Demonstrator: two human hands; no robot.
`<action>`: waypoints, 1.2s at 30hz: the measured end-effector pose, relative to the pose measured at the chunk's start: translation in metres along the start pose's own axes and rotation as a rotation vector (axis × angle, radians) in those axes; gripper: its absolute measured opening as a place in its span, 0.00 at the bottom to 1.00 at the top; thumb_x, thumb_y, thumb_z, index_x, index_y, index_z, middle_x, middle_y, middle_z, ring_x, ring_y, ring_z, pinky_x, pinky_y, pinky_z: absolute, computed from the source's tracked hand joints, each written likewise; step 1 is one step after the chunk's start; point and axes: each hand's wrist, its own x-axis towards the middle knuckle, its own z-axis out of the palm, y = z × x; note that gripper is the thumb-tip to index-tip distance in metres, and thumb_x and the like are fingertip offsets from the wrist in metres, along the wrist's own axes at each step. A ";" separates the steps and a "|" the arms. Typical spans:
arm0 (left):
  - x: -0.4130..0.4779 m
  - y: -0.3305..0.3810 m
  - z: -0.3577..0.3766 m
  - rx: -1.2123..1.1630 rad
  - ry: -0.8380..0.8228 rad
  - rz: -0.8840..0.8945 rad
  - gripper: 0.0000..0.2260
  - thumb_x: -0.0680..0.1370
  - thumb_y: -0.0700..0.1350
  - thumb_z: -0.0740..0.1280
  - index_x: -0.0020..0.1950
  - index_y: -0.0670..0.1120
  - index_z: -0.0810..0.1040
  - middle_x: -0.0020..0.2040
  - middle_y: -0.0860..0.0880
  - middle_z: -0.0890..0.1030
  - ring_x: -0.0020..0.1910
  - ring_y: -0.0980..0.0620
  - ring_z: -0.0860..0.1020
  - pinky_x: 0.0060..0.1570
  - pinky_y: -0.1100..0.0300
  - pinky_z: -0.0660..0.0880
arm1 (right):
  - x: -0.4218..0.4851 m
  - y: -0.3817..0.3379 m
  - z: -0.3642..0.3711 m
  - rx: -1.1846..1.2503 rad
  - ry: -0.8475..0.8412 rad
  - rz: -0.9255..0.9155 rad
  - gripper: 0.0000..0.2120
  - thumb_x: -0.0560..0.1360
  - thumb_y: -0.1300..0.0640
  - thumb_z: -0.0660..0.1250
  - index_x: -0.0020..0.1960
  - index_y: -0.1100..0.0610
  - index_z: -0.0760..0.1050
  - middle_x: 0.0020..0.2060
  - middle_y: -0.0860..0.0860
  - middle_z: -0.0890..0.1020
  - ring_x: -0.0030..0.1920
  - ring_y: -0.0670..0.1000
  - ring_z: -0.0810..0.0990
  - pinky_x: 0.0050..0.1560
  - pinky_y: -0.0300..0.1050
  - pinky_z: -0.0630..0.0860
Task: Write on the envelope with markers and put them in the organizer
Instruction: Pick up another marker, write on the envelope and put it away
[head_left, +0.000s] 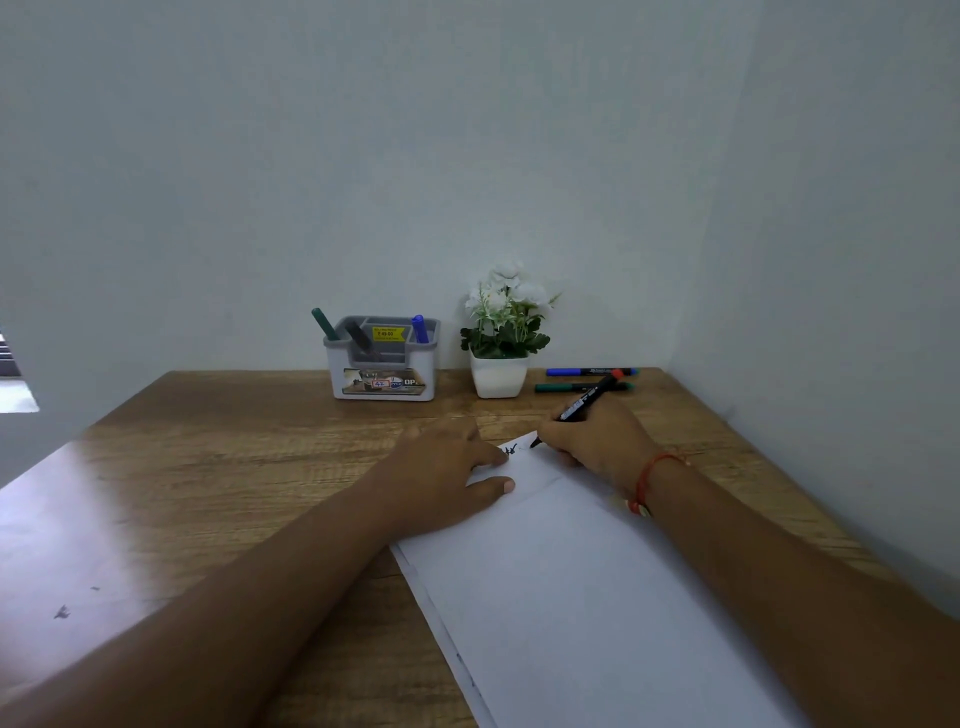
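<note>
A long white envelope (566, 587) lies on the wooden table, running from the near right edge toward the middle. My left hand (441, 478) rests flat on its far left part, fingers spread, holding it down. My right hand (592, 441) grips a black marker with a red end (587, 405), its tip touching the envelope's far end beside some dark writing (510, 450). A grey and white organizer (384, 364) stands at the back, with a green marker (324, 323), a dark marker (362, 339) and a blue marker (420, 328) standing in it.
A white pot with white flowers (501, 338) stands right of the organizer. Behind my right hand a blue marker (589, 371) and a green marker (571, 387) lie on the table (234, 467). Walls close the back and right sides.
</note>
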 end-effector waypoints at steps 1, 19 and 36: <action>0.000 0.000 0.000 -0.001 0.002 -0.001 0.21 0.80 0.63 0.56 0.70 0.59 0.71 0.55 0.54 0.72 0.57 0.55 0.69 0.56 0.52 0.67 | 0.001 0.000 0.002 -0.022 0.009 0.002 0.09 0.71 0.56 0.69 0.33 0.55 0.74 0.26 0.49 0.78 0.27 0.47 0.74 0.28 0.38 0.69; 0.000 0.000 0.001 -0.010 0.018 0.002 0.21 0.79 0.63 0.57 0.70 0.59 0.72 0.52 0.56 0.70 0.56 0.56 0.70 0.56 0.52 0.67 | 0.003 -0.002 0.000 -0.077 0.034 -0.037 0.07 0.73 0.55 0.70 0.45 0.58 0.80 0.36 0.51 0.83 0.31 0.47 0.80 0.36 0.42 0.78; 0.002 -0.001 0.002 0.001 0.007 0.001 0.21 0.80 0.63 0.56 0.71 0.59 0.71 0.50 0.56 0.67 0.50 0.58 0.65 0.52 0.54 0.65 | 0.008 0.003 0.004 -0.185 0.116 -0.082 0.09 0.75 0.53 0.71 0.44 0.58 0.82 0.41 0.52 0.83 0.41 0.50 0.80 0.44 0.47 0.78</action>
